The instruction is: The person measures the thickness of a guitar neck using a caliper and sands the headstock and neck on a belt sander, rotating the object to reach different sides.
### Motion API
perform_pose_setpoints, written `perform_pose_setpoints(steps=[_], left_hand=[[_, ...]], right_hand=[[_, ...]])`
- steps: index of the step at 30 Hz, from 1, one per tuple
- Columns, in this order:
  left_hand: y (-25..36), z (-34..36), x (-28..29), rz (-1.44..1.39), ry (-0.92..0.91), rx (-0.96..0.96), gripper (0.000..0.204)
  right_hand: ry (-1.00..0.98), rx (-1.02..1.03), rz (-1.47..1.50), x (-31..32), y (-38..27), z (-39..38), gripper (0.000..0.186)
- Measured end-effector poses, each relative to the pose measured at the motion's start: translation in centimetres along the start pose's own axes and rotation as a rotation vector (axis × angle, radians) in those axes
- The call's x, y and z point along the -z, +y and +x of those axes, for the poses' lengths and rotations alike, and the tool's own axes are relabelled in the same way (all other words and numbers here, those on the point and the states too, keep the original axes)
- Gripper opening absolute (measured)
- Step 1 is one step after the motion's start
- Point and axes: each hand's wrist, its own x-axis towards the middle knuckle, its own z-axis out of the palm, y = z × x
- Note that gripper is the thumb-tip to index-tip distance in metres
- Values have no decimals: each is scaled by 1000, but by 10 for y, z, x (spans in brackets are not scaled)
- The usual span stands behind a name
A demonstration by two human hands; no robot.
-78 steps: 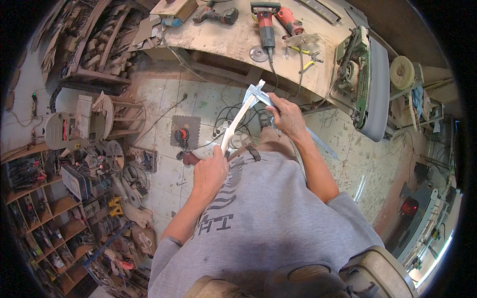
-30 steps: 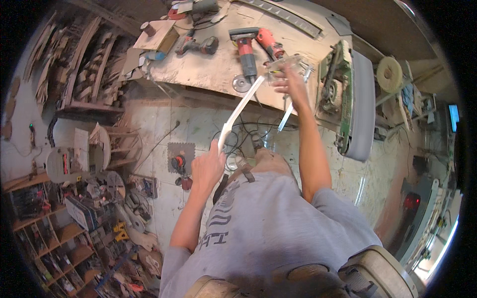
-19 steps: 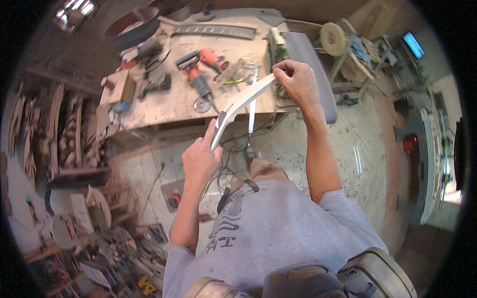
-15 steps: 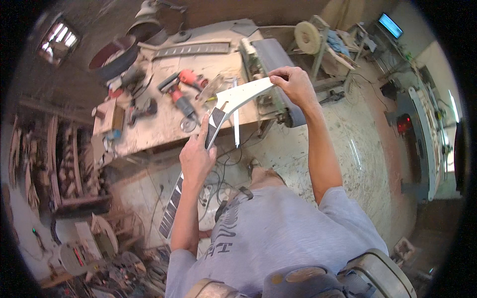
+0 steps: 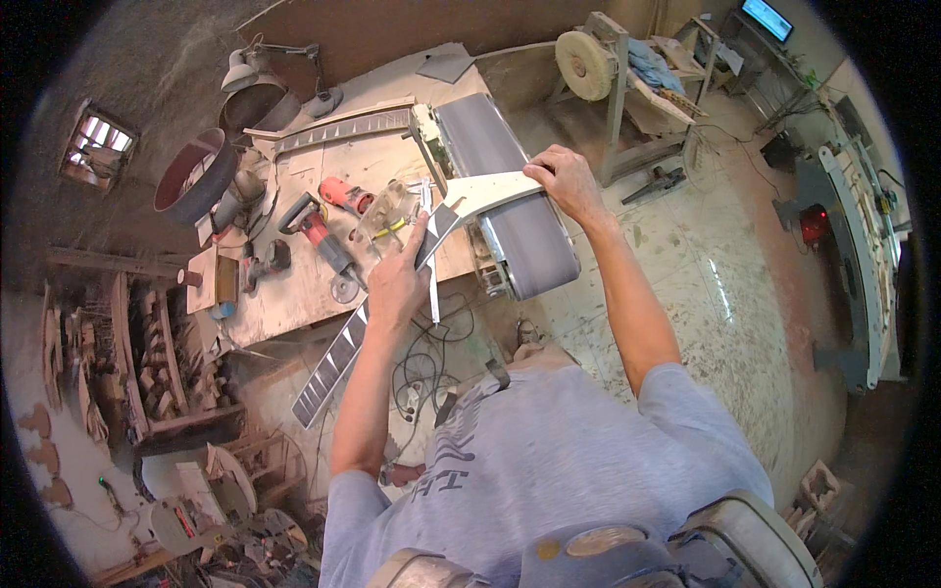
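- A person in a short-sleeved grey T-shirt stands before the front edge of a pale, dusty wooden workbench.
- The left hand is wrapped around a long guitar neck with a dark fingerboard, white wedge-shaped inlays and a pale wooden headstock, index finger laid along the fingerboard.
- The neck slants across the workbench's front edge, its inlaid end out over the floor at left, its headstock reaching right.
- The right hand pinches the headstock's tip between thumb and fingers, above a belt sander with a broad grey belt at the workbench's right edge; whether wood and belt touch cannot be told.
- Partly beneath the neck, a silver metal caliper juts past the front edge.
- Toward the middle lie yellow-handled pliers and a red-and-black power tool; a dark cordless drill sits near the left edge.
- Along the back edge rests a long strip with pale inlays.
- Farther off, beyond the right edge, are a round cream-coloured wheel and a lit blue screen.
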Motion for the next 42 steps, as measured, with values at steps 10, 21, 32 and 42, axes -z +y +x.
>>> perform_pose_setpoints(steps=[10,21,32,42], left_hand=[[-8,11,-13,-95,-86,79,97],[-27,53,-9,-359,-53,-35,62],[-26,168,-28,-561,-479,395,83],[-33,207,-19,-652,-604,283,57]], right_hand=[[-15,159,55,-15,14,30,21],[27,169,-60,-21,21,50,22],[32,79,-83,-16,13,43,24],[123,14,-144,-25,2,17,24]])
